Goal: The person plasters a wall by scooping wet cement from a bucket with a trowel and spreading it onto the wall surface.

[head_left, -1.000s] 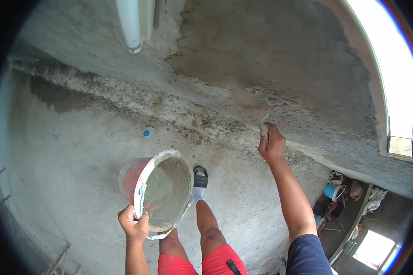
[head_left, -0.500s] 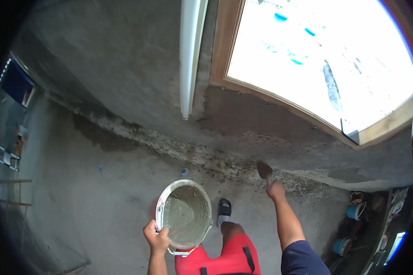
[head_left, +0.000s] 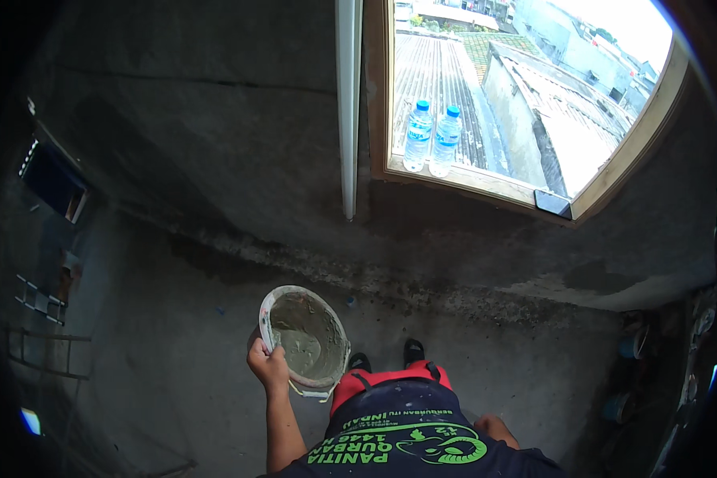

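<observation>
My left hand [head_left: 269, 363] grips the rim of a round bucket [head_left: 340, 325] on its left side, the thumb over the edge. The bucket is tilted, with wet grey-green mortar [head_left: 297, 348] at its bottom and smeared up the inner wall. Its wire handle [head_left: 315, 393] with a pale grip hangs on the near side. My right hand [head_left: 494, 429] is drawn in beside my body, right of my dark shirt. Its fingers are hidden, and the trowel does not show.
Ahead is a rough grey wall [head_left: 215, 135] with a white vertical pipe [head_left: 348, 119]. Two water bottles [head_left: 432, 142] and a dark flat object [head_left: 553, 204] rest on the wooden window frame [head_left: 486, 185]. Buckets [head_left: 631, 344] stand right; a ladder [head_left: 40, 299] is far left.
My right arm, stretched toward the wall base with a trowel, has drawn back to my side, and the trowel has left view. The bucket shifted slightly left. Both feet now show; the view tilted up.
</observation>
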Motion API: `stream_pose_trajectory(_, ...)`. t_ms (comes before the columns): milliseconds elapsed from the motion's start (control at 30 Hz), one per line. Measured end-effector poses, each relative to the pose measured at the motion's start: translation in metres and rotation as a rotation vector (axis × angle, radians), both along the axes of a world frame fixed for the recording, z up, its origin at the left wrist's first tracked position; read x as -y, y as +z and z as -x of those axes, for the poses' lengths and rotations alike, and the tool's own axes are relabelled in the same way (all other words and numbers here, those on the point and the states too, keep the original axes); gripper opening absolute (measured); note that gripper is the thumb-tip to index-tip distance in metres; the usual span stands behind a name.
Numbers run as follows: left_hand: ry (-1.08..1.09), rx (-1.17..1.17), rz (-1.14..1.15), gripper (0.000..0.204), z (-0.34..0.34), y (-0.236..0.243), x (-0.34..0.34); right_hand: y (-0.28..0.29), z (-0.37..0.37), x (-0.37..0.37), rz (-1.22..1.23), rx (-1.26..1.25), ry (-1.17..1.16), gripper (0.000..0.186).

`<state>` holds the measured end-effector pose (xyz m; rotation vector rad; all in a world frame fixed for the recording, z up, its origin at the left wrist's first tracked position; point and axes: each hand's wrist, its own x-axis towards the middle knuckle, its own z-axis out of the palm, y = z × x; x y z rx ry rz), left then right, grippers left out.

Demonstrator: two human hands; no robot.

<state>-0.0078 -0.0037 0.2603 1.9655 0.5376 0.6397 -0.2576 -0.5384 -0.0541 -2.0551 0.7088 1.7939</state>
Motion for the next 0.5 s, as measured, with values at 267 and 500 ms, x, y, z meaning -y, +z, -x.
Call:
stream_pose_trajectory(267,-0.108,-0.003,-0.048,0.030,-0.022,0.045,0.013,-0.027,-0.083,-0.006,0.251,1.474,-0.278,0.047)
stream_pose_trajectory(500,-0.299,0.092,0.080,0.030,-0.011,0.045,0.019,0.139,-0.221,-0.085,-0.406,1.264,-0.727,0.033)
